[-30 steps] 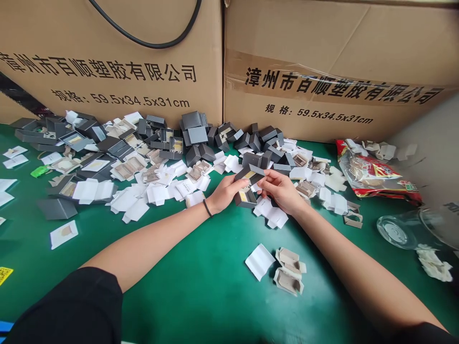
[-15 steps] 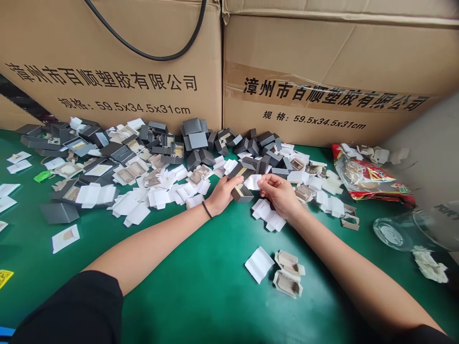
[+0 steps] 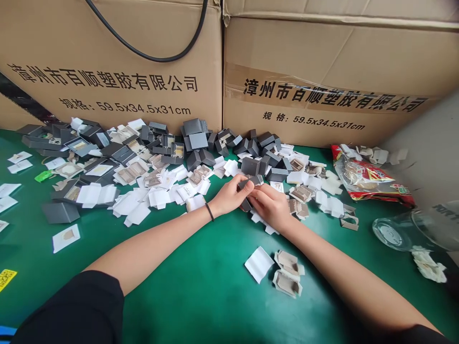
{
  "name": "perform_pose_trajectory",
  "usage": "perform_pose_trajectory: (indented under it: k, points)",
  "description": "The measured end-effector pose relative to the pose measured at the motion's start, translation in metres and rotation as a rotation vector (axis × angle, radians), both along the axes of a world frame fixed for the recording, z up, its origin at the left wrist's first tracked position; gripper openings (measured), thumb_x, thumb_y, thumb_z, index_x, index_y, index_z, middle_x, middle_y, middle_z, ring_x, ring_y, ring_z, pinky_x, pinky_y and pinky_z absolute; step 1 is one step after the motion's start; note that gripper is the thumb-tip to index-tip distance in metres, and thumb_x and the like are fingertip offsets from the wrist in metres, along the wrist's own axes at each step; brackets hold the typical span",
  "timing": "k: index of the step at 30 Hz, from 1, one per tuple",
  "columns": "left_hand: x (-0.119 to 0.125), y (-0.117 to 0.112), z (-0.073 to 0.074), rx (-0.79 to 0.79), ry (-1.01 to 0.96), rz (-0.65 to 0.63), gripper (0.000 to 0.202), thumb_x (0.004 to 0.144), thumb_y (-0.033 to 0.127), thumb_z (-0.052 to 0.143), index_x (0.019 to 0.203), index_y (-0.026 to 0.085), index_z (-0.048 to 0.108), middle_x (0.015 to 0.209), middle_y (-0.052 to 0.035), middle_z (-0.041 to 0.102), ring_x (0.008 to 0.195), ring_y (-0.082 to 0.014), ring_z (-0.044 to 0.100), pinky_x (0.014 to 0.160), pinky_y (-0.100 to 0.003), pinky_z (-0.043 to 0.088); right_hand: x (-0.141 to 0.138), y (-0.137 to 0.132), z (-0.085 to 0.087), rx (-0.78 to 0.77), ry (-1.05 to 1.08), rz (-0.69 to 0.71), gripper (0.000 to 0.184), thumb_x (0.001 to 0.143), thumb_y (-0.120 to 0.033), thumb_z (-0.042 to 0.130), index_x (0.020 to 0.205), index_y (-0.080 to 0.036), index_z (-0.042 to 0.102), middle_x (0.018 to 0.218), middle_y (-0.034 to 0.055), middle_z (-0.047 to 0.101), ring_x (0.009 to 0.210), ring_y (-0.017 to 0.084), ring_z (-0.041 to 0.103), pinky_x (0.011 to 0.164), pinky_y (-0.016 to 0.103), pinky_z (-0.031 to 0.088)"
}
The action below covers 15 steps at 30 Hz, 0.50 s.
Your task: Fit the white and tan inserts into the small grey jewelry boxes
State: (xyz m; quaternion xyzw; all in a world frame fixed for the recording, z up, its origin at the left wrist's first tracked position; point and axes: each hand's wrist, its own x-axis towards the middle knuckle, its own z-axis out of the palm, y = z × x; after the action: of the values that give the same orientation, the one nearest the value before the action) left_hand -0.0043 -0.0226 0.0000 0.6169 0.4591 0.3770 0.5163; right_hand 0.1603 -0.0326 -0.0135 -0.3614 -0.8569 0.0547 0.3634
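My left hand point(image 3: 230, 195) and my right hand point(image 3: 269, 204) meet over the green table point(image 3: 201, 267), both closed round one small dark grey box point(image 3: 247, 193) held between them. Most of that box is hidden by my fingers. Around my hands lies a heap of small grey boxes point(image 3: 195, 138) and folded white cards point(image 3: 158, 196). White cards also poke out from under my right hand.
Two large cardboard cartons point(image 3: 315, 71) stand along the back of the table. A red snack bag point(image 3: 369, 179) and a clear glass jar point(image 3: 409, 231) lie at the right. A white card and two beige inserts point(image 3: 287, 272) sit near my right forearm.
The open grey box with the gold insert has been closed between my hands. The white card my right hand held is gone from view. Both hands have drawn together.
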Motion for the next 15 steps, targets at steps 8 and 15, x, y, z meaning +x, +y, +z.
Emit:
perform_pose_trajectory:
  k: [8, 15]
  points:
    - [-0.0018, -0.0007, -0.0064, 0.192, 0.118, 0.027, 0.049, 0.083, 0.057, 0.041, 0.109, 0.018, 0.055, 0.099, -0.0068, 0.064, 0.085, -0.0195, 0.059, 0.073, -0.027, 0.042, 0.0026, 0.0028, -0.0035, -0.003, -0.111, -0.004, 0.025, 0.091, -0.026, 0.041, 0.083, -0.02, 0.065, 0.076, 0.0053, 0.061, 0.066, 0.013, 0.054, 0.059, 0.023, 0.038]
    - [-0.001, -0.0019, -0.0047, 0.204, 0.129, 0.013, 0.051, 0.083, 0.057, 0.041, 0.109, 0.016, 0.056, 0.094, -0.0067, 0.064, 0.078, -0.0176, 0.058, 0.069, -0.025, 0.041, 0.0047, 0.0072, -0.0026, 0.005, -0.181, 0.096, 0.024, 0.089, -0.02, 0.044, 0.08, -0.019, 0.065, 0.071, 0.0043, 0.061, 0.062, 0.012, 0.054, 0.055, 0.023, 0.037]
